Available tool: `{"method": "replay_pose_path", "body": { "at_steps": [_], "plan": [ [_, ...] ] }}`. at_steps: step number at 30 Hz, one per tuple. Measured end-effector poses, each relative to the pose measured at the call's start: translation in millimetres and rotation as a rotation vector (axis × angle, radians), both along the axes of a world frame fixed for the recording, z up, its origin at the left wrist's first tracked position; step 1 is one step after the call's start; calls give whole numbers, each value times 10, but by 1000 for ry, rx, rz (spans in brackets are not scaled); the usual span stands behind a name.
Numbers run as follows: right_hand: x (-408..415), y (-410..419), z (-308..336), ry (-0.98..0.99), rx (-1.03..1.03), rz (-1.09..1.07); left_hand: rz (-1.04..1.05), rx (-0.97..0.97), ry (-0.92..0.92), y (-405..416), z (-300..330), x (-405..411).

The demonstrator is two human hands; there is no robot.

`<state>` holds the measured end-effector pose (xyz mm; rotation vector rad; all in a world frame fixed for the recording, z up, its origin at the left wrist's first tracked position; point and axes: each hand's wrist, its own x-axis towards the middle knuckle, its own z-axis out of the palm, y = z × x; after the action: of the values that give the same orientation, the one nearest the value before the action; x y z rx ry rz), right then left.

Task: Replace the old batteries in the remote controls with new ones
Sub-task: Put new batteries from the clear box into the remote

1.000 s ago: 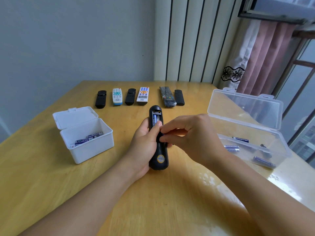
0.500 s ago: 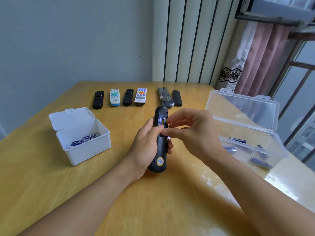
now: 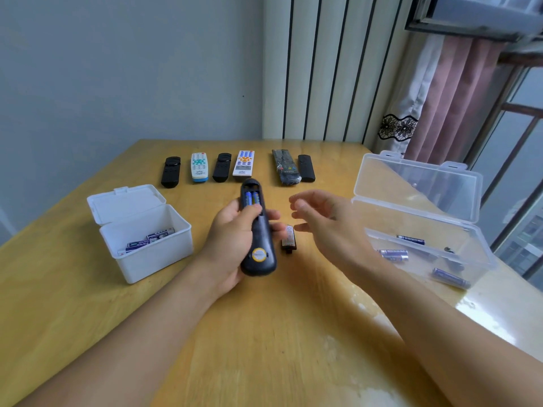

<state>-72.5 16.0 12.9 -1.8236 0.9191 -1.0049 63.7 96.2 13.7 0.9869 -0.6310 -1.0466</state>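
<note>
Head view: a yellow wooden table (image 3: 88, 304) stands against a grey wall, bearing a far row of six remote controls (image 3: 238, 168), an open white plastic box (image 3: 152, 254) of batteries at left and an open clear plastic box (image 3: 423, 230) of loose batteries at right. The left hand (image 3: 235, 239) grips a black oval remote control (image 3: 256, 230) back-up above the table, thumb on its open compartment, where two blue batteries (image 3: 252, 198) sit. The right hand (image 3: 326, 224) hovers beside it, blurred, fingers loosely spread and empty, above a small dark battery cover (image 3: 288, 240) lying on the table.
</note>
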Motion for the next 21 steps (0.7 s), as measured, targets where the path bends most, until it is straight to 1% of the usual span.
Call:
{"method": "replay_pose_path", "body": {
  "at_steps": [2, 3, 4, 5, 7, 11, 14, 15, 18, 20, 21],
  "plan": [
    [22, 30, -70, 373, -219, 33, 27, 16, -12, 2, -17, 85],
    [33, 41, -100, 531, -274, 67, 25, 20, -18, 9, -28, 111],
    [41, 41, -120, 641, -294, 101, 18, 23, -22, 14, -33, 120],
    [44, 39, -125, 703, -301, 130, 8, 23, -20, 12, -38, 120],
    [38, 5, -123, 746, -315, 152, -21, 20, -9, 8, -37, 109],
    [-4, -76, -96, 706, -342, 113, -71, 57, -55, 5, -50, 77],
    [-23, -54, -81, 530, -289, 114, -27, 67, -112, -7, -68, 75],
    [-33, -27, -58, 475, -306, 103, -6, 73, -127, -15, -74, 84],
    [-81, 81, 87, 358, -443, 28, 13, 110, -157, -4, -69, 113],
    [-111, 151, 174, 274, -489, 43, -21, 155, -181, 28, -51, 97],
    [-116, 177, 196, 234, -487, 82, -51, 177, -164, 44, -40, 72]
  ]
}}
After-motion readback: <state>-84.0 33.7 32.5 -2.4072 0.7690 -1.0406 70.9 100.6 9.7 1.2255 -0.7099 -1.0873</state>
